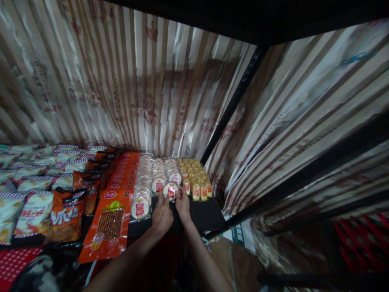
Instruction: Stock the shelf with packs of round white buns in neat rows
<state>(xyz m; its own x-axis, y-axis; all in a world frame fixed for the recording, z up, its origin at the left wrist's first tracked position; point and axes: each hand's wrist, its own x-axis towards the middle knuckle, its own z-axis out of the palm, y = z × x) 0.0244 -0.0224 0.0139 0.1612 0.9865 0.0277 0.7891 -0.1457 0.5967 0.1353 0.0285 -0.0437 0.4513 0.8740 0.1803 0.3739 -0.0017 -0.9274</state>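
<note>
A round white cracker packet (170, 190) with a red label is between my two hands at the front of the rows. My left hand (162, 215) has its fingertips at the packet's lower left edge. With thumb and fingers closed, my right hand (182, 205) pinches the right edge. More round cracker packets (157, 184) lie in overlapping rows behind it, and a larger one (140, 206) lies to the left. Small yellow packets (196, 190) with orange labels stand in rows just right of my right hand.
The goods lie on a black shelf (202, 217). Orange snack-stick packs (106, 229) overhang its front edge at left, beside orange chip bags (67, 215) and white bags (33, 213). A dark metal post (234, 103) stands at right before a striped sheet (146, 85). A red crate (361, 243) is lower right.
</note>
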